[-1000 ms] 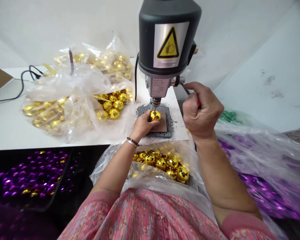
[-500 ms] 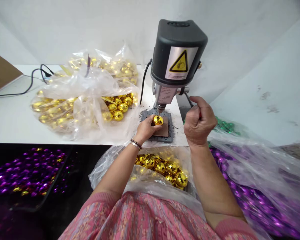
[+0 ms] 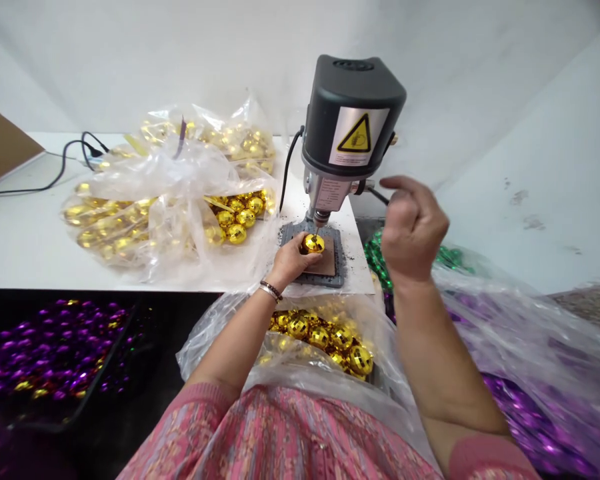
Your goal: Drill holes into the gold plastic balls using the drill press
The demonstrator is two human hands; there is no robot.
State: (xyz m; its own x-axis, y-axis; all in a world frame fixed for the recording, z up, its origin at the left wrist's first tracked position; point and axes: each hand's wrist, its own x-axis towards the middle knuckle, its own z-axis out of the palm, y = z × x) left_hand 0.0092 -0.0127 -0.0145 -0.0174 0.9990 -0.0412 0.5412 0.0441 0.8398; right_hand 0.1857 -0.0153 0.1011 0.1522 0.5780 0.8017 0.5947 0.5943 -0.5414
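Note:
My left hand (image 3: 291, 259) pinches a shiny gold faceted ball (image 3: 314, 245) between thumb and fingers, keeping it on a brown board (image 3: 326, 261) on the drill press base (image 3: 339, 267). Right over the ball stands the thin bit of the bench drill press (image 3: 353, 127); whether it has entered the ball I cannot tell. My right hand (image 3: 414, 230) is closed on the drill press lever (image 3: 379, 195) at the right of the machine, its index finger partly raised. The grip end of the lever is hidden inside the hand.
Clear plastic bags of gold balls (image 3: 237, 219) cover the table's left part. Another open bag of gold balls (image 3: 319, 335) sits at my lap. Purple balls (image 3: 45, 353) lie below left; bagged purple (image 3: 535, 420) and green ones (image 3: 375, 257) lie right. A black cable (image 3: 60, 172) crosses the table.
My right hand has shifted to the right, away from the machine, with the lever. The drill head sits slightly lower in the view. My left hand and the gold ball have stayed nearly in place.

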